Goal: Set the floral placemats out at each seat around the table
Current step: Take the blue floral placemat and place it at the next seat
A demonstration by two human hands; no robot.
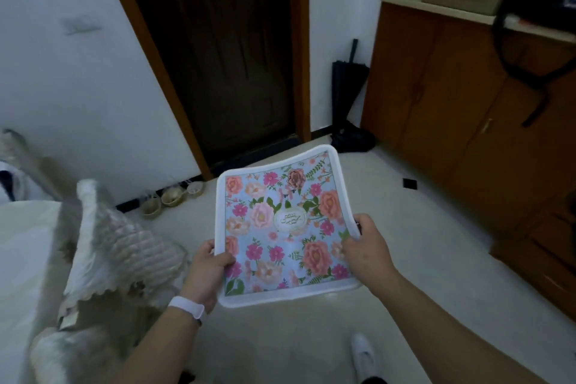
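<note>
Your left hand [207,271] and right hand [366,248] gripped the floral placemat [280,227] by its edges; fingers beneath it were hidden.

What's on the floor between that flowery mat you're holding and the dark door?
Nothing. In the head view, only bare pale floor lies between the floral placemat and the dark door. The small bowls sit off to the left.

One placemat [282,227] — two hands — three bowls.
</note>
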